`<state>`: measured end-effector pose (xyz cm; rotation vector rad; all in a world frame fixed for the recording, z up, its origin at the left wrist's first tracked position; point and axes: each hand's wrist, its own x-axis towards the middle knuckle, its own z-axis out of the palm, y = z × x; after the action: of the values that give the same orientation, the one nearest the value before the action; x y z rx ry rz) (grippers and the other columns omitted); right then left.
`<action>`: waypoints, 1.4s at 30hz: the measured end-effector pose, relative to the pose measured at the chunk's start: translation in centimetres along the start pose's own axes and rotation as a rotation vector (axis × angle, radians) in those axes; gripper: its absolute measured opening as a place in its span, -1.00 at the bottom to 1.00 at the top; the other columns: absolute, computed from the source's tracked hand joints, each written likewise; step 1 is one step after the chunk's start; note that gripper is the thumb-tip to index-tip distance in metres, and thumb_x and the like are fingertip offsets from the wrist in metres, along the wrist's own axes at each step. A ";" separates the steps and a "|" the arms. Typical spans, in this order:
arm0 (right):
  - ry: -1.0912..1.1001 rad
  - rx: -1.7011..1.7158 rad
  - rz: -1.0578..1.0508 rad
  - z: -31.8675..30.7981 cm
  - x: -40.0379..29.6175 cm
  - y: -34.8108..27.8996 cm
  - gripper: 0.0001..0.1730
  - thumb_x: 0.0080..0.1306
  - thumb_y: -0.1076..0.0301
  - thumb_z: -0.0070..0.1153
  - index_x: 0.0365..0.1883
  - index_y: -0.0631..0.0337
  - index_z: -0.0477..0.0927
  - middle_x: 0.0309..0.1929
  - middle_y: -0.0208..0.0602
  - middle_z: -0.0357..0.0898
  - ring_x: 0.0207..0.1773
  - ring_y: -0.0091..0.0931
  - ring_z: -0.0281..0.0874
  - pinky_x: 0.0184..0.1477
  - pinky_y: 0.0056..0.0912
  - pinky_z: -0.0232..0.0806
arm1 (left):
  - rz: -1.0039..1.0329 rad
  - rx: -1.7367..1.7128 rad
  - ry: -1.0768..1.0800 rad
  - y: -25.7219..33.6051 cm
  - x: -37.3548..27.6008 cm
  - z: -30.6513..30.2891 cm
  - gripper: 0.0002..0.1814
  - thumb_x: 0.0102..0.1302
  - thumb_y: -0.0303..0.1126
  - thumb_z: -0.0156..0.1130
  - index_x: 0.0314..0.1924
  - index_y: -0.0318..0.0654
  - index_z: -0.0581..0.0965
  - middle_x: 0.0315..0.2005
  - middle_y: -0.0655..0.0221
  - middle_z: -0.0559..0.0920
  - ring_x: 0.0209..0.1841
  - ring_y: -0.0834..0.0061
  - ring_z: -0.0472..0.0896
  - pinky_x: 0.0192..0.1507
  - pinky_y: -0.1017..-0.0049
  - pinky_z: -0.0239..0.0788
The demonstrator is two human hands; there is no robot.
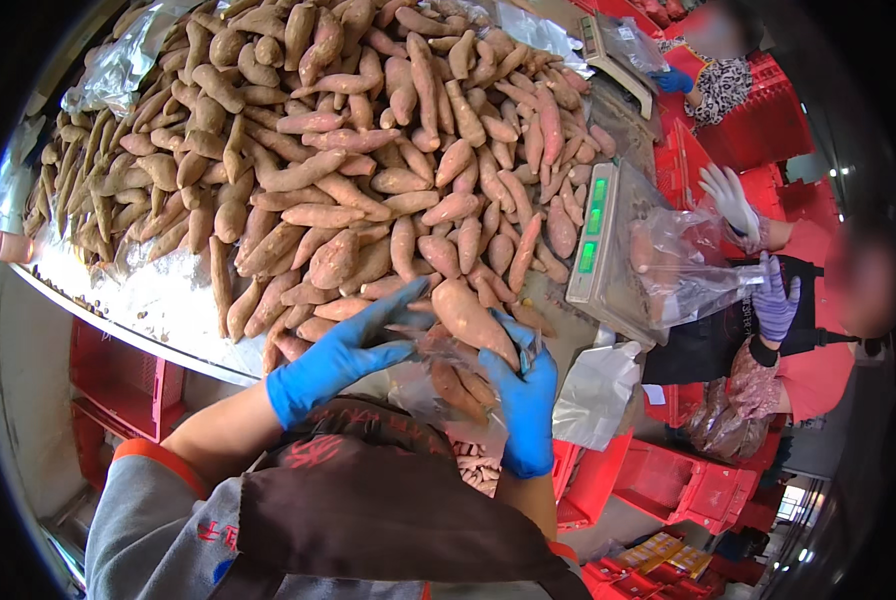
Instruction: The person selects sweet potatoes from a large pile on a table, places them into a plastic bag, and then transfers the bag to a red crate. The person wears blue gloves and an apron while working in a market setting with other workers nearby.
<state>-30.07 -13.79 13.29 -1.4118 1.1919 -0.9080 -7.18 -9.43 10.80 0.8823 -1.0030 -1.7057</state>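
My right hand (521, 382), in a blue glove, holds a large sweet potato (472, 321) and the rim of a clear plastic bag (410, 386). Some sweet potatoes (457, 391) lie inside the bag, below the large one. My left hand (350, 349), also gloved in blue, is at the bag's left side with thumb and fingers apart; its fingertips are blurred near the bag. A big heap of sweet potatoes (358, 191) covers the table just beyond both hands.
At the right stands a digital scale (614, 255) with a bag of sweet potatoes (662, 262) on it, handled by a gloved co-worker. Plastic bags (596, 394) hang at the table edge. Red crates (665, 480) stand on the floor. Another person and scale (617, 64) are further back.
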 end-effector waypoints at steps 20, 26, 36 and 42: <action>0.321 0.476 0.436 3.0 -1.7 -2.2 -0.85 0.30 0.38 0.18 -0.21 0.23 0.58 -0.27 -0.42 0.58 -0.36 -0.68 0.41 -0.39 -0.59 0.26 | 0.142 -0.070 0.033 1.0 0.0 2.1 -0.40 0.29 -0.43 0.26 0.30 -0.30 0.29 0.22 0.33 0.42 0.26 0.49 0.37 0.29 0.43 0.22; 0.112 0.194 0.221 2.7 -2.1 -2.7 -0.86 0.31 0.44 0.14 -0.19 0.28 0.57 -0.22 -0.32 0.61 -0.16 -0.55 0.52 -0.10 -0.50 0.38 | -0.008 -0.188 0.047 1.8 -0.6 1.9 -0.42 0.31 -0.44 0.23 0.31 -0.27 0.30 0.23 0.37 0.42 0.26 0.52 0.36 0.30 0.45 0.19; -0.135 0.155 0.041 2.2 -2.7 -2.8 -0.47 0.10 0.69 0.27 0.07 0.29 0.47 0.11 -0.25 0.45 0.04 -0.53 0.44 0.10 -0.49 0.38 | 0.209 -0.107 -0.027 0.4 -0.7 0.6 -0.41 0.21 -0.59 0.16 0.28 -0.29 0.32 0.27 0.30 0.37 0.35 0.46 0.26 0.39 0.41 0.01; -0.152 0.160 0.087 2.2 -2.7 -2.5 -0.49 0.10 0.69 0.26 0.06 0.33 0.47 0.14 -0.18 0.46 0.10 -0.51 0.47 0.11 -0.48 0.37 | 0.210 -0.153 -0.022 0.6 -0.6 0.6 -0.38 0.19 -0.60 0.17 0.28 -0.29 0.30 0.27 0.29 0.38 0.34 0.46 0.27 0.39 0.41 0.01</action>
<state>-28.06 -10.75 15.52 -1.2673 1.0355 -0.8029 -7.36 -8.82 11.64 0.6378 -0.9314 -1.5923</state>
